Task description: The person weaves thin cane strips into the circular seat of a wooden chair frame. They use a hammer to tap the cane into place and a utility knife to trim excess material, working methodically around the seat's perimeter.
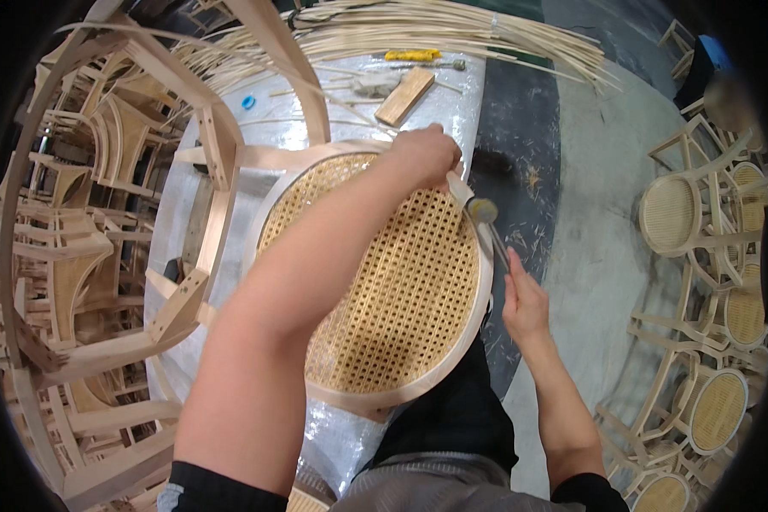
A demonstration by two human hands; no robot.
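Note:
A round chair seat (392,282) of woven cane in a pale wooden ring lies in front of me, joined to a wooden chair frame (218,230) at its left. My left arm reaches across the cane. At the seat's upper right rim, my left hand (427,156) is closed on a pale wedge-like piece (459,187), its tip at the rim; most of it is hidden by the fingers. My right hand (526,300), beside the rim, grips a hammer by its thin handle. The hammer's head (483,211), with a yellowish round face, is close to the pale piece.
A plastic-covered table (294,107) supports the chair. On it lie a wooden block (404,96), a yellow tool (412,55), a blue ring (248,102) and a long bundle of cane strips (384,26). Several chairs (718,410) stand right; stacked chair frames (85,256) fill the left.

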